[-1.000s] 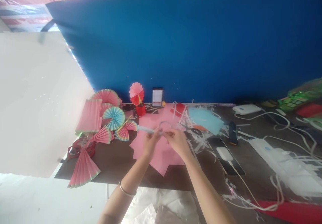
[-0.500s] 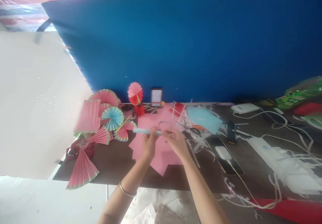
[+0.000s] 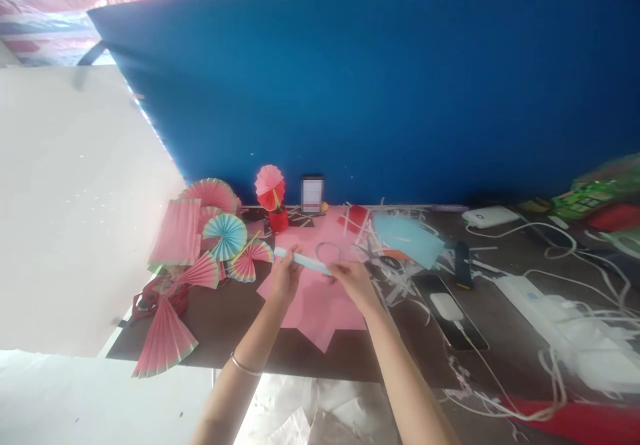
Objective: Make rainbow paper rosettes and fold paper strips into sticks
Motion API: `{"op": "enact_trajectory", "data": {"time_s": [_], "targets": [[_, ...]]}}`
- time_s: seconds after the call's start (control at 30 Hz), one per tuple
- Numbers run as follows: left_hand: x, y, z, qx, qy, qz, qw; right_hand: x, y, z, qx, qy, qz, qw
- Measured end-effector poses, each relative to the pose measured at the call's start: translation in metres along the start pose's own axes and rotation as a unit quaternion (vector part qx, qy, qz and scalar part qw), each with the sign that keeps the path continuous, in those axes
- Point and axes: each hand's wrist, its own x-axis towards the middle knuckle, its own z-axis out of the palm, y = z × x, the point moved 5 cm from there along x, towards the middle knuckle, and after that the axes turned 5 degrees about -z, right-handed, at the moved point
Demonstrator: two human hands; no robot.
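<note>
A narrow light-blue folded paper strip is stretched between my two hands, above pink paper sheets on the dark table. My left hand pinches it near its left end, a short piece jutting past the fingers. At the right end, my right hand grips it between thumb and fingers. Just behind the strip lies a thin ring, perhaps a roll of tape. To the left are folded paper fans, among them a blue rosette and a pink fan.
At the back stand a pink paper flower in a red pot and a small screen. Rightward are light-blue paper, white paper scraps, a phone, a power strip and tangled white cables.
My hands have moved apart, the left one leftward along the strip, so more of the blue paper shows between them. The strip now slopes down to the right.
</note>
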Motion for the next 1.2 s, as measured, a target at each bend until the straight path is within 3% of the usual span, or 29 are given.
{"op": "enact_trajectory", "data": {"time_s": [0.3, 0.5, 0.73, 0.87, 1.0, 1.2], "targets": [[0.028, -0.012, -0.022, 0.018, -0.027, -0.062, 0.998, 0.016, 0.039, 0.002, -0.064, 0.014, -0.017, 0.998], [0.036, -0.017, -0.034, 0.056, -0.028, -0.067, 0.996, 0.022, 0.061, 0.003, -0.074, 0.010, -0.021, 0.997], [0.034, -0.015, -0.035, 0.127, -0.042, -0.044, 0.990, 0.026, 0.053, 0.006, -0.087, 0.044, -0.052, 0.994], [0.034, -0.013, -0.032, 0.171, -0.080, -0.032, 0.981, 0.030, 0.051, 0.014, -0.087, 0.020, -0.036, 0.995], [0.040, -0.012, -0.040, 0.211, -0.068, -0.038, 0.974, 0.029, 0.056, 0.013, -0.119, 0.023, -0.020, 0.992], [0.044, -0.015, -0.045, 0.174, -0.076, -0.075, 0.979, 0.028, 0.051, 0.006, -0.117, -0.007, -0.046, 0.992]]}}
